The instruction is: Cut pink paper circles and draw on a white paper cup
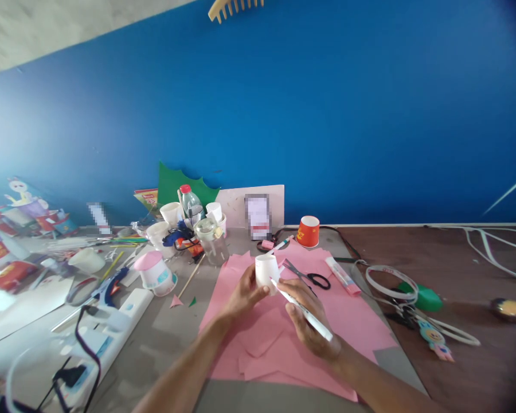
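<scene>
A white paper cup [266,268] is gripped at its left side by my left hand [247,295], held above pink paper sheets [266,344]. My right hand [312,318] holds a white marker [307,314], its tip at the cup's lower right side; whether tip and cup touch I cannot tell. Just beyond my right hand lie scissors [307,275] with black handles. A glue stick [343,276] with a pink end rests to their right on the paper. Behind the cup lies another marker [280,245], close to a small pink block [267,245].
A red paper cup [308,232] stands at the back. To the left are a glass jar [212,241], a pink-topped cup [155,272], a bottle [190,203] and a power strip [124,318]. Cables and a keychain [434,338] lie at right. A blue wall [327,115] closes off the back.
</scene>
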The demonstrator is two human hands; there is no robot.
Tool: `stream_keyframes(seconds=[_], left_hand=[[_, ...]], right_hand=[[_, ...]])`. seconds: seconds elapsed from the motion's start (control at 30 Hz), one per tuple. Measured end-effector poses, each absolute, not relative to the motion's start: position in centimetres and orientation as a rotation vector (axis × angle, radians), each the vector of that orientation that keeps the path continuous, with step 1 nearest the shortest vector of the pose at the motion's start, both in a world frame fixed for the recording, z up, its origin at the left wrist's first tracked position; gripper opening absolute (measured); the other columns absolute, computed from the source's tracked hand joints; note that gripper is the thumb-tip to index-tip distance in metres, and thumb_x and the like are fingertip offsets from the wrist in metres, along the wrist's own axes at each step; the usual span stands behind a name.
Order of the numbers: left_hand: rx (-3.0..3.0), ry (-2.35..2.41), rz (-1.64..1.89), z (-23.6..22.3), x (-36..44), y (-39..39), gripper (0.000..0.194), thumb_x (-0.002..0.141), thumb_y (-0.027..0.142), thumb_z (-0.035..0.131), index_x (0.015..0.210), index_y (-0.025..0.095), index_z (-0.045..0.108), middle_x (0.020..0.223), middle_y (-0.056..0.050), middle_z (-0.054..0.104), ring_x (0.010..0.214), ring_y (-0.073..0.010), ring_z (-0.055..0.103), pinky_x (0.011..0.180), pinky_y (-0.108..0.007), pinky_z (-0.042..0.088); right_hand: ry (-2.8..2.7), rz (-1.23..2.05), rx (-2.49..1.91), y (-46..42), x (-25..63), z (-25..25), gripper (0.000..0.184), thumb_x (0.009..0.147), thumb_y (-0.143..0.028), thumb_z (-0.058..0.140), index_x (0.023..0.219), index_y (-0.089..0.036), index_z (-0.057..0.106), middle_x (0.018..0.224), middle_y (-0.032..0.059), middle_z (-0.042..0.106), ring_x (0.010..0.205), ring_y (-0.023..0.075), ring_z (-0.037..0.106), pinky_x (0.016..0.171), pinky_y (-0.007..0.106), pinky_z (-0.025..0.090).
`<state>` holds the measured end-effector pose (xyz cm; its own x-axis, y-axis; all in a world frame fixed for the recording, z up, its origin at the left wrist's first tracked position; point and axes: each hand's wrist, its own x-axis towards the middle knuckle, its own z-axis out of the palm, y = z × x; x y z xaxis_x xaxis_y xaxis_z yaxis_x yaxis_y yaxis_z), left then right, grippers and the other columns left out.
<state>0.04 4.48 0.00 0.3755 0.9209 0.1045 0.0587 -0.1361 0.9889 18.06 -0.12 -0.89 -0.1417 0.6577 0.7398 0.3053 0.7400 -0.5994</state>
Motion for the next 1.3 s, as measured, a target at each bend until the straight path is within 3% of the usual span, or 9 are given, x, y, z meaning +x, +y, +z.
stream_keyframes(seconds=[0.27, 0.63, 1.3], left_hand=[[1.504, 0.751, 0.925, -0.24, -0.39, 4.67, 0.058, 0.079, 0.029, 0.061, 0.134, 0.024, 0.046, 0.133, -0.007, 0.053, 0.116, -0.0291, 0.050, 0.095, -0.037, 0.041], [1.501, 0.761, 0.944, -0.21, -0.16, 4.70, 0.059, 0.079, 0.040, 0.066, 0.132, 0.021, 0.047, 0.133, -0.009, 0.054, 0.118, -0.0316, 0.050, 0.099, -0.039, 0.040], [1.450, 0.758, 0.970, 0.33, 0.18, 4.61, 0.063, 0.077, 0.044, 0.067, 0.132, 0.018, 0.049, 0.136, -0.012, 0.051, 0.122, -0.0326, 0.048, 0.101, -0.040, 0.039]], right_hand=[[-1.722, 0.367, -0.748, 0.03, 18.14, -1.01, 0.030, 0.093, -0.022, 0.042, 0.120, -0.023, 0.055, 0.103, 0.0082, 0.060, 0.095, 0.0214, 0.059, 0.082, 0.036, 0.050], [-1.716, 0.380, -0.777, 0.02, 18.10, -0.64, 0.028, 0.090, -0.014, 0.044, 0.112, -0.023, 0.058, 0.098, 0.0065, 0.064, 0.092, 0.0194, 0.061, 0.080, 0.033, 0.052], [-1.695, 0.377, -0.802, 0.07, 18.19, -0.38, 0.023, 0.090, -0.017, 0.044, 0.105, -0.021, 0.062, 0.090, 0.0071, 0.067, 0.087, 0.0201, 0.063, 0.074, 0.033, 0.054]])
